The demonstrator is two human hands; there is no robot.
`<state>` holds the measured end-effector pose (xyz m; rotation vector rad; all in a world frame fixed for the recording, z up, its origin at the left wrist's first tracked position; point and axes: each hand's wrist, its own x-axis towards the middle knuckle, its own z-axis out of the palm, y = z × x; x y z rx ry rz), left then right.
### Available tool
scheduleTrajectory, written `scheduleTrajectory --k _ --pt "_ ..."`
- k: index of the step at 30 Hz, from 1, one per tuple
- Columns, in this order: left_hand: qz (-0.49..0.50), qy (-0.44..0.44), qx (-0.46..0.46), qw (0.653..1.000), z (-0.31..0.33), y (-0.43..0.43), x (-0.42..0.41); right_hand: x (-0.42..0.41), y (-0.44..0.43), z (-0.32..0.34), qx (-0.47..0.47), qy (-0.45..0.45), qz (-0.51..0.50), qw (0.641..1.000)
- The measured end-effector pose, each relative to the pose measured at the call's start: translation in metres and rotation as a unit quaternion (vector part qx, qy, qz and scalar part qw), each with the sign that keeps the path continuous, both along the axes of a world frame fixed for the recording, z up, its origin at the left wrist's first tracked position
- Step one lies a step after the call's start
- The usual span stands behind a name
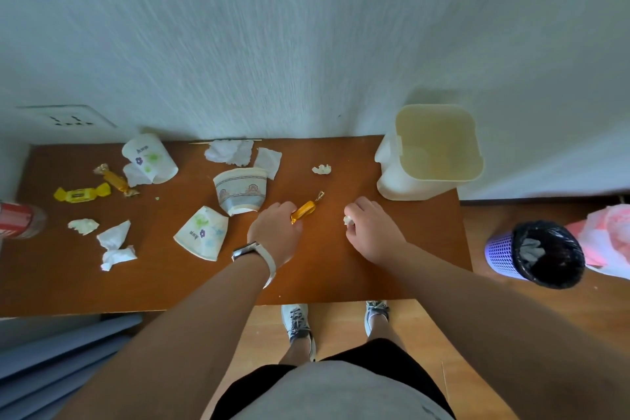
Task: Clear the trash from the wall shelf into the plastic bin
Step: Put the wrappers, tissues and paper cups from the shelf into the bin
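Observation:
A brown wall shelf point(358, 276) carries scattered trash. My left hand point(274, 230), with a watch on its wrist, pinches the end of an orange candy wrapper point(305, 209) lying mid-shelf. My right hand point(370, 227) is closed around a small white paper wad point(347, 220). The cream plastic bin point(438, 143) stands open at the shelf's back right corner, against the wall. Crushed paper cups lie at centre point(240, 193), front centre point(203, 233) and back left point(150, 157). Crumpled tissues point(230, 151) sit by the wall.
More trash lies left: a yellow candy point(81, 194), a gold wrapper point(116, 179), tissue wads point(114, 245) and a small scrap point(321, 169). A red can point(18, 219) stands at the left edge. On the floor at right is a purple mesh basket point(535, 254) with a black liner.

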<state>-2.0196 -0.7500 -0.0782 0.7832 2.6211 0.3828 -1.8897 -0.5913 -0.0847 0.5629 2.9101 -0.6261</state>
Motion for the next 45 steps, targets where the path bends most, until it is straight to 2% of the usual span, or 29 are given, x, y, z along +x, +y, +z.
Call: scheduleTrajectory --k 6,11,18,28,37,41,45 --pt "0.014 -0.049 0.083 0.995 0.013 -0.008 0.015 0.014 -0.001 0.006 -0.008 -0.047 0.017 0.999" --pt "0.014 -0.049 0.109 0.993 0.024 -0.002 0.027 0.017 0.000 0.009 0.002 -0.084 0.035 0.996" --pt "0.010 -0.039 0.153 0.987 0.047 0.016 0.028 0.027 0.006 0.017 -0.037 -0.116 0.018 0.992" --pt "-0.018 -0.039 0.200 0.979 0.075 0.053 0.028 0.057 0.026 0.072 -0.060 -0.010 -0.078 0.995" --pt "-0.046 -0.030 0.221 0.974 0.110 0.096 0.029 0.067 0.061 0.130 -0.057 0.117 -0.164 0.978" --pt "-0.067 -0.042 0.222 0.972 0.124 0.115 0.035 0.062 0.095 0.138 -0.046 0.121 -0.211 0.969" --pt "-0.085 -0.036 0.195 0.976 0.129 0.133 0.038 0.058 0.117 0.132 -0.048 0.112 -0.203 0.972"
